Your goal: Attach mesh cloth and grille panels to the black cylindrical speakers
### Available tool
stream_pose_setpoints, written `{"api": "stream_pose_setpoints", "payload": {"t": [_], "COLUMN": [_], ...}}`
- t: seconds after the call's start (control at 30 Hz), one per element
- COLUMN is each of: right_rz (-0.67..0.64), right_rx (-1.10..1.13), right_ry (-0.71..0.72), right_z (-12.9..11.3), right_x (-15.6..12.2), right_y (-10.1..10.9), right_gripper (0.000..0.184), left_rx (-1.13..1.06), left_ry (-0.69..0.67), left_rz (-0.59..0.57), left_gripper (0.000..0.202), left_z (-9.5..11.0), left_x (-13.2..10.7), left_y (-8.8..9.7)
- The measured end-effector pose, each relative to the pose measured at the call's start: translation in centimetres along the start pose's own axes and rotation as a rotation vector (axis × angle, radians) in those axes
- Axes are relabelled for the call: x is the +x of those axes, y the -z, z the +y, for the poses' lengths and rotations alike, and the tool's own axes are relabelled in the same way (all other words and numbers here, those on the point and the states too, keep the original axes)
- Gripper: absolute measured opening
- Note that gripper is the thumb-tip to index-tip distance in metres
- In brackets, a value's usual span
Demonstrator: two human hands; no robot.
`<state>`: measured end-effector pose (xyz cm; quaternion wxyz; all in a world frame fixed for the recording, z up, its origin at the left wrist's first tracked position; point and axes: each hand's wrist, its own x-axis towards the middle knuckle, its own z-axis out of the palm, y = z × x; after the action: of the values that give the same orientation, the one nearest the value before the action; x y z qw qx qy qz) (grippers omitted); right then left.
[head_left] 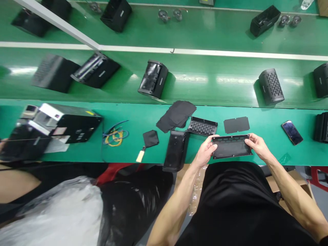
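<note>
Between my two hands is a black speaker grille panel (232, 147), its inner side up, with a dark sheet covering most of its holes. My left hand (206, 150) grips its left end, the thumb over the rim. At the right end, my right hand (257, 145) pinches the edge. Just beyond lies a loose black notched sheet (236, 125). A second grille panel (203, 126) rests beside a pile of black sheets (176, 115). A black speaker housing (175, 150) stands left of my left hand, overhanging the table's near edge.
A phone (292, 132) lies to the right. Leftward are a black pouch with a tag (151, 138), coiled cables (115, 135) and a boxy machine (74, 122). Beyond the table, several speakers, one with a grille (271, 86), sit on a green belt. Another person's arm (17, 186) shows at left.
</note>
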<state>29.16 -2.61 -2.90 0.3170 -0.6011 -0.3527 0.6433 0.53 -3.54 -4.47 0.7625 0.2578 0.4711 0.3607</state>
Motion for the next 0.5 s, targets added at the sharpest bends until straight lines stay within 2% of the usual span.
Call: {"api": "stream_pose_setpoints", "payload": {"t": [0.23,0.5], "right_rz": [-0.003,0.003], "right_rx": [0.005,0.051], "right_ry": [-0.02,-0.065], "right_z": [-0.26,0.45], "right_x": [-0.06,0.04], "right_y": [-0.15,-0.2], "right_gripper": [0.05,0.054], "left_rx": [-0.029,-0.089], "left_ry": [0.022,0.054], "left_rz": [0.022,0.038], "left_gripper": [0.067,0.06], "left_z": [0.48,0.43], "left_x": [0.0,0.02], "left_y": [-0.29,0.03]}}
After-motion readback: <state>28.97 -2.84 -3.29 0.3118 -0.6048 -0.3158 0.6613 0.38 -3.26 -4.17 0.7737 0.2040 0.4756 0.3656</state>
